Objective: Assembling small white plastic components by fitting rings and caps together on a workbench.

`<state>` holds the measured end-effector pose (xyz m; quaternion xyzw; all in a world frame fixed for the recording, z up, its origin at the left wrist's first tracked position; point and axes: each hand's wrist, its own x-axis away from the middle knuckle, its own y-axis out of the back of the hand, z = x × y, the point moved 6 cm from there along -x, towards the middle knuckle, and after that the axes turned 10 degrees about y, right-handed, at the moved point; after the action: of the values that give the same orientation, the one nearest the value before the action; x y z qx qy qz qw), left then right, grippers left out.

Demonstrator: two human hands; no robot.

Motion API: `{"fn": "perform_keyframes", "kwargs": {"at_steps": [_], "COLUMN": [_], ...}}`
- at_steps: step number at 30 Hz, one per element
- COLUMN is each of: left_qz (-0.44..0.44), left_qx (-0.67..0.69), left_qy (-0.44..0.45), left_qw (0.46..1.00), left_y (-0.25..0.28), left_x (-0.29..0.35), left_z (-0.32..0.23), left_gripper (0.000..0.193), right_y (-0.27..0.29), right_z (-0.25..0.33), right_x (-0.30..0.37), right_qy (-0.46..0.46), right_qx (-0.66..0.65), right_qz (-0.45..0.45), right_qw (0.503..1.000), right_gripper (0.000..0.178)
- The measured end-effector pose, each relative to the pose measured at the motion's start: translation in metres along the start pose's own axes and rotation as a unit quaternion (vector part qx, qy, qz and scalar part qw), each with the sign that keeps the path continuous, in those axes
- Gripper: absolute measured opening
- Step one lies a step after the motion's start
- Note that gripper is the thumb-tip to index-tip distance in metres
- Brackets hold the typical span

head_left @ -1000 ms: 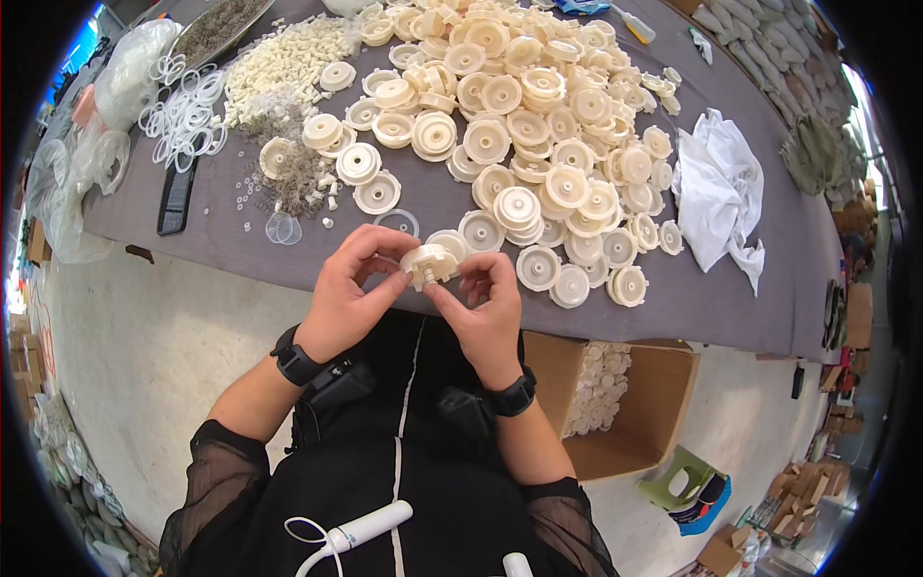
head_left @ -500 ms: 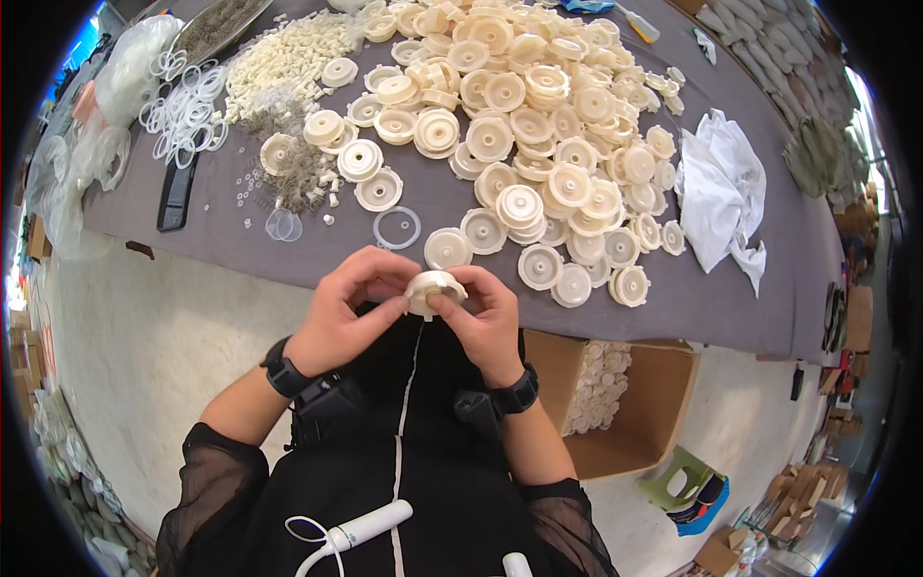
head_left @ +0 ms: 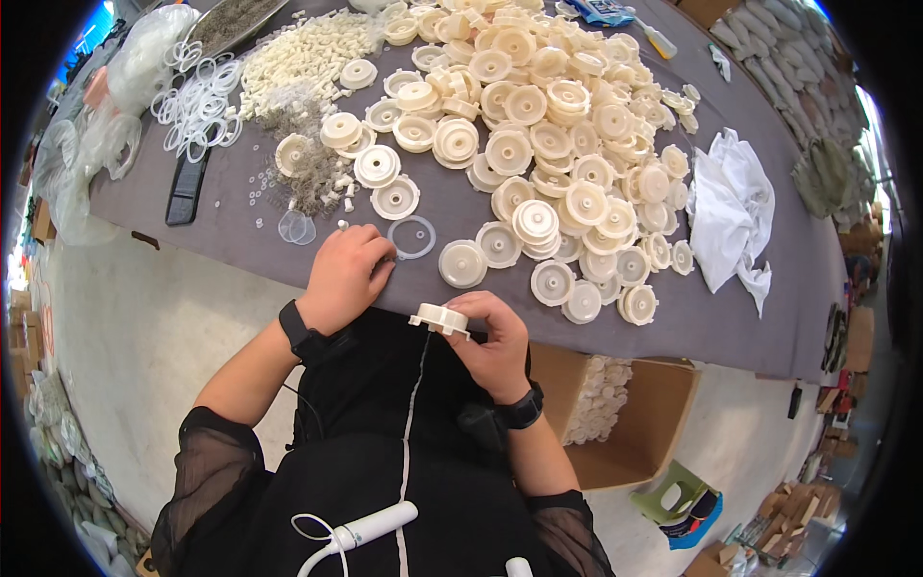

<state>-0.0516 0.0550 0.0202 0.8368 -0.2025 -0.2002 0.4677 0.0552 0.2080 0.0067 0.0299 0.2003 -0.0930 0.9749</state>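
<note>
Head view: a cream round cap (head_left: 440,318) is clamped between thumb and fingers of the right hand (head_left: 494,348), just off the near edge of the table (head_left: 697,327); the left hand (head_left: 344,274) curls beside a translucent ring (head_left: 414,257), its grip impossible to tell; farther back lie heaped cream discs (head_left: 586,202).

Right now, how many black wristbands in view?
2: left band, worn behind the left hand; right band, worn behind the right hand. No others show; sleeves could hide more.
</note>
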Motion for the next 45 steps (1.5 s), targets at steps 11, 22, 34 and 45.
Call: {"fn": "perform_keyframes", "kwargs": {"at_steps": [11,22,34,45], "left_qz": [0.198,0.274,0.280,0.152], "left_qx": [0.412,0.436,0.464,0.291], "left_qy": [0.178,0.089,0.083,-0.075], "left_qw": [0.872,0.852,0.836,0.941], "left_y": [0.005,0.016,0.021,0.029], "left_x": [0.003,0.009,0.015,0.030], "left_z": [-0.014,-0.035,-0.042,-0.051], "left_gripper": [0.009,0.010,0.026,0.036], "right_y": [-0.006,-0.009,0.000,0.000], "right_z": [0.023,0.039,0.029,0.041], "right_x": [-0.017,-0.015,-0.010,-0.013], "right_qy": [0.089,0.131,0.131,0.157], "right_qx": [0.066,0.078,0.080,0.134], "right_qz": [0.051,0.072,0.073,0.083], "right_qw": [0.993,0.986,0.985,0.975], "right_gripper": [0.026,0.030,0.029,0.027]}}
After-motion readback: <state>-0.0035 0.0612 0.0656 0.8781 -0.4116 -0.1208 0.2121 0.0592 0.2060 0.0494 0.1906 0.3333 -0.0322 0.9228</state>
